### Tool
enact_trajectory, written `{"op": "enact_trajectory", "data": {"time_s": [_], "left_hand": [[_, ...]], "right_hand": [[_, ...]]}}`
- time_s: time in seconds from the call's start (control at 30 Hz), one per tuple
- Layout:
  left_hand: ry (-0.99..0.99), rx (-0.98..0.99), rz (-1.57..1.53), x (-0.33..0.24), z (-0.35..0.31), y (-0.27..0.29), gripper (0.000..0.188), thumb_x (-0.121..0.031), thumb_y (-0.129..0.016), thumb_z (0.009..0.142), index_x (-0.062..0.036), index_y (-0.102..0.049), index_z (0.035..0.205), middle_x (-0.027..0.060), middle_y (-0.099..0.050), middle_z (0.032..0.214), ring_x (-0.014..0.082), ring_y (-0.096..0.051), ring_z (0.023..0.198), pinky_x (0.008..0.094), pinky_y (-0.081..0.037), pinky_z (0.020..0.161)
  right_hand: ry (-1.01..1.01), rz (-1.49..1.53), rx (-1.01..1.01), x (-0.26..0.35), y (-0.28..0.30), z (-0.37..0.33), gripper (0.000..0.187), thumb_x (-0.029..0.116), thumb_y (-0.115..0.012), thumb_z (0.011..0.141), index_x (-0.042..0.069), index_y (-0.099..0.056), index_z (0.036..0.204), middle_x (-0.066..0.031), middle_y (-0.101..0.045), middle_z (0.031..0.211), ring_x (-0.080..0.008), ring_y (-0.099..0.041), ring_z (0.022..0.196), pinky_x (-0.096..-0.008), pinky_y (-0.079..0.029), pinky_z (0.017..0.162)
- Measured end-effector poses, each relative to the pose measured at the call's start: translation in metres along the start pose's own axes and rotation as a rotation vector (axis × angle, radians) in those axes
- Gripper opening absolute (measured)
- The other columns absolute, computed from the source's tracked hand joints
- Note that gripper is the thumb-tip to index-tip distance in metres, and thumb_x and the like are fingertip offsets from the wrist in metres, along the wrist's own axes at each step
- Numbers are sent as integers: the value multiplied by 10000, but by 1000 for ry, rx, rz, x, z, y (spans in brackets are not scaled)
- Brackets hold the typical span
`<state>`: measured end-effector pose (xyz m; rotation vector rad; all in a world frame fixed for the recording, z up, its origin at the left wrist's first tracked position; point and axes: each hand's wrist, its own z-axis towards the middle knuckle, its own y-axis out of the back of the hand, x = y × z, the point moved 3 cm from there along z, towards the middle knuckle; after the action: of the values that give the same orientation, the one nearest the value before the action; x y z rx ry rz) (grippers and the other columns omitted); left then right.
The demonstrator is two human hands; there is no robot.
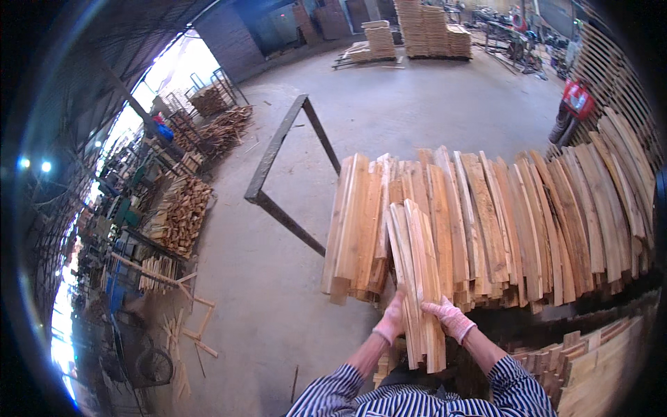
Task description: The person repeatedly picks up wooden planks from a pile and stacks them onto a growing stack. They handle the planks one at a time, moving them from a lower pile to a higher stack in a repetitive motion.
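Observation:
Between my two gloved hands is a small bundle of wooden slats point(417, 278), held lengthwise, its far end over the long row of stacked slats point(479, 222). My left hand point(393, 318) grips the bundle's left side, with its fingers partly hidden behind the wood. On the other side my right hand point(450, 317) is closed on the bundle, thumb lying across the top. Both hands wear pinkish work gloves. The row of slats stretches from just ahead of me to the far right.
Left of the row stands a dark metal frame point(278, 149). More boards point(590, 361) are piled at the lower right. A person in red point(577, 101) is beyond the row. Wood heaps point(182, 217) and a wheel point(154, 366) line the left side; tall stacks point(432, 31) stand far back.

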<state>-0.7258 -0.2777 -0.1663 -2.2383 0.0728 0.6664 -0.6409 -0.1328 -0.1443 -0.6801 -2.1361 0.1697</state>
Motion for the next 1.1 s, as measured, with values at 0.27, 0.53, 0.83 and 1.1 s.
{"op": "enact_trajectory", "data": {"time_s": [0.27,0.53,0.83,1.1], "left_hand": [[-134,67,242,-32,14,-78,609,-502,-607,984,-63,-545,1402,86,-647,1302,259,-624,1175,465,-527,1001],[-117,453,253,-26,3,-283,575,-462,-561,997,-62,-535,1409,127,-617,1335,290,-608,1196,466,-486,1062],[281,1046,554,142,-110,-496,706,-518,-570,999,-43,-416,1498,167,-524,1450,322,-554,1288,478,-461,1116],[820,1239,656,344,-135,-532,698,-499,-667,944,5,-513,1403,194,-638,1295,354,-618,1175,496,-480,1077]], "right_hand": [[259,-288,-187,68,11,-99,847,286,-885,749,-12,-457,1416,-120,-662,1208,-219,-629,1110,-372,-505,991],[638,-934,-990,144,26,-263,1060,557,-791,727,61,-321,1539,-265,-497,1373,-430,-566,1224,-451,-476,1055],[720,-537,-1535,57,86,-493,869,576,-652,878,109,-359,1550,-230,-538,1288,-421,-566,1194,-457,-479,1007],[136,-388,-2059,-123,156,-665,731,524,-626,911,105,-462,1488,-287,-616,1250,-406,-616,1157,-516,-493,988]]}}
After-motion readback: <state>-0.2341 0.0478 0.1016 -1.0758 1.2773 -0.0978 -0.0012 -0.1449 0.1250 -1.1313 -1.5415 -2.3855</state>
